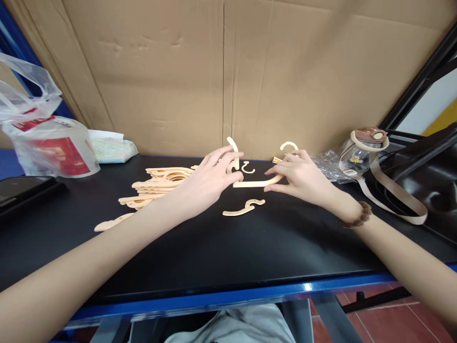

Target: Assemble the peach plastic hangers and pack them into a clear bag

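One head view: a cream bar (253, 184) spans the gap between both hands, long axis left to right over the bench (271, 257). Fingers of the right hand (298, 174) pinch its curved right end. Fingers of the left hand (214, 178), closed around a curved piece (232, 144), sit at its left end; contact there cannot be confirmed.

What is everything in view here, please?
Table: one, black, centre
Cardboard: count unclear, brown, behind
Hanger-like pieces: several, peach, centre and left
Held bar: one, peach, centre
Bagged container: one, white and red, far left
Soft packet: one, whitish, back left
Flat device: one, black, left edge
Strapped bottle: one, clear, brown lid, right
Plastic wrap: some, clear, right
Glossy item: one, black, right edge
Tiles: several, red, lower right
Cloth: grey, bottom
Bracelet: one, brown, right
Left hand: one, centre
Right hand: one, bar's right end
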`<state>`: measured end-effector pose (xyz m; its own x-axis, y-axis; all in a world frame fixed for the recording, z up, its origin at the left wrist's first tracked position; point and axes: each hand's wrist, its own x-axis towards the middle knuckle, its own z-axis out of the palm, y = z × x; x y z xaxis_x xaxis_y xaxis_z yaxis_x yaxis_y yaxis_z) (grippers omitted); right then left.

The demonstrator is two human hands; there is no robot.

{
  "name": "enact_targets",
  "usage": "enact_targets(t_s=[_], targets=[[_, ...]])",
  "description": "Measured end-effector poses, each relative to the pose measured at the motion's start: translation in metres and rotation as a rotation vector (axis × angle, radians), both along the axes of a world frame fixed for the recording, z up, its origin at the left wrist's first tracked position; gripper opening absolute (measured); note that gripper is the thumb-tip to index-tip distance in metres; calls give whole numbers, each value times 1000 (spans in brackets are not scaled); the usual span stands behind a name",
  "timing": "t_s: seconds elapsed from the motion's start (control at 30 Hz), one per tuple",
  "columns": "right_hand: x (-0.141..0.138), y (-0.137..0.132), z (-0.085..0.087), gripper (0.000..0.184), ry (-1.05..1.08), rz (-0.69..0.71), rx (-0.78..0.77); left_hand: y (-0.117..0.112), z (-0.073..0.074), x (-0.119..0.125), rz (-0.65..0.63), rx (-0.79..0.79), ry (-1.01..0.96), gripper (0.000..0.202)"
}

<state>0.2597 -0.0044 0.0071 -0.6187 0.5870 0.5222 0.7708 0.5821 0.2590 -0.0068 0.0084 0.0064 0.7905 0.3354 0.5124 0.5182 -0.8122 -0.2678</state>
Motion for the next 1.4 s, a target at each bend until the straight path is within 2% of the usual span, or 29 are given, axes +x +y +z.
enact_targets(t_s=[0.1,0.27,0.5,0.67,0.8,0.9,0.97,1.07,1.23,1.3,1.4], targets=[[2,1,0,48,49,-29,45,-1,-2,0,11,-77,-60,36],[-3,0,-6,80,111,-7,37,-6,-6,6,13,-153,-76,28],[-10,-1,-14,90,77,19,49,-20,-6,16,-14,-146,55,35],[-16,-7,-11,80,-7,50,106,-26,-9,18,-57,-60,224,37],[-15,-9,-6,50,-150,10,211,-21,-7,13,-27,16,230,34],[-12,-10,-2,41,-160,-25,264,-13,-4,7,-19,2,190,32],[-10,-9,0,41,-113,-26,227,-9,-2,4,-23,-4,144,33],[-9,-8,-1,33,-31,20,79,-6,2,2,-38,12,55,33],[-17,-9,-8,14,93,178,-114,-5,4,1,-60,42,-80,31],[-21,-13,-12,11,79,231,-132,-3,3,0,-76,-22,-121,33],[-29,-20,-17,17,74,263,-141,0,2,1,-88,-145,-235,34]])
